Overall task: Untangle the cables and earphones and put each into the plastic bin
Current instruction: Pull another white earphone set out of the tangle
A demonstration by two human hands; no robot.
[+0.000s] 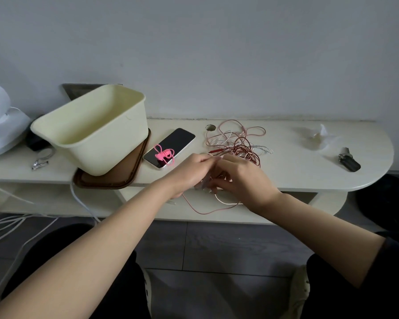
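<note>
A tangle of pink, red and white cables and earphones lies on the pale table, right of centre. My left hand and my right hand meet at the table's front edge, fingers curled and pinching strands of that tangle. A pink loop and a white loop hang below my hands. The cream plastic bin stands tilted on a brown tray to the left, with nothing visible inside. A coiled bright pink cable rests on a phone.
A phone lies between the bin and the tangle. Keys and crumpled tissue sit at the right. A clip and ring and a white appliance are at the left. White cords trail over the floor.
</note>
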